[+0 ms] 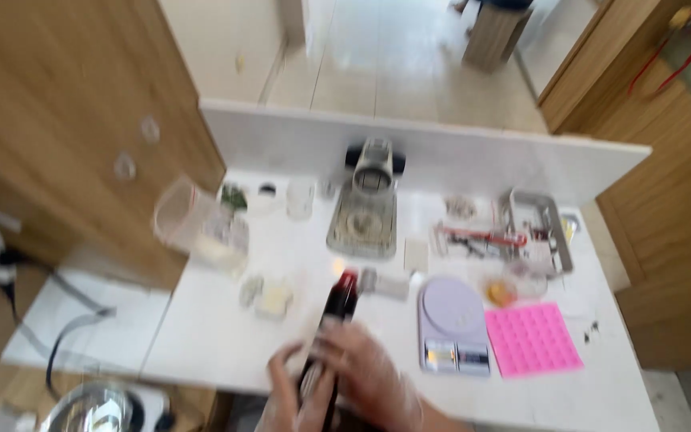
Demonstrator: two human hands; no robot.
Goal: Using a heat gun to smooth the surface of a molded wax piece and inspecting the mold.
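Low in the view, both gloved hands meet around a dark bottle with a red cap [336, 320] that lies slanted over the near edge of the white tabletop [209, 336]. Its cap points away from the person toward the middle of the tabletop. The right hand [369, 372] comes in from the lower right, its grip clamped over the bottle's lower body. The left hand [285, 392] sits just beside it on the left, fingers curled against the bottle (whether they truly close on it, I cannot tell through the motion blur). Both wrists are cut off by the bottom edge. Just right of the hands stand a small kitchen scale [451, 324] and a pink silicone mould [533, 339]. Farther back, the small jars and tools are too smeared to name.
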